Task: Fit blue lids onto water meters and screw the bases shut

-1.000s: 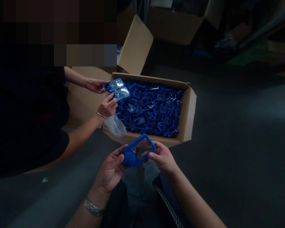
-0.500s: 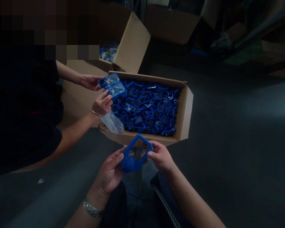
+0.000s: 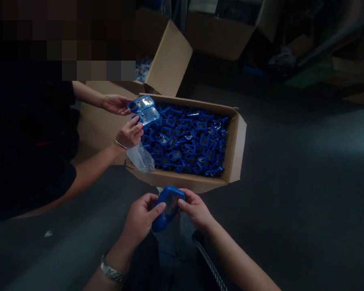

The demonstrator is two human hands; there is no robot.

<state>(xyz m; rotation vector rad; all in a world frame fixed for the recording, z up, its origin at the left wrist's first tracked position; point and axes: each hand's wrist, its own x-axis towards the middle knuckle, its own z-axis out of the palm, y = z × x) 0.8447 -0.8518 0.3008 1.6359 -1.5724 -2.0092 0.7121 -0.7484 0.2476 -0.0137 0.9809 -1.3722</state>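
Between my two hands is a blue plastic frame with a clear window, a rounded part at its lower left end. My left hand grips its left side, thumb laid over the front. At the upper right corner, my right hand pinches the edge between thumb and fingers. The piece is tilted, so its window shows narrow. Just beyond stands an open cardboard box filled with many similar blue framed pieces.
On the left a co-worker's hands hold two blue framed pieces over the box. A crumpled clear plastic bag hangs over its near left corner. Another open carton stands behind. A small white scrap lies on the floor.
My hands have lowered slightly and turned the blue frame, so its window now appears narrower. The co-worker's pieces have tilted a little and their windows catch more light.
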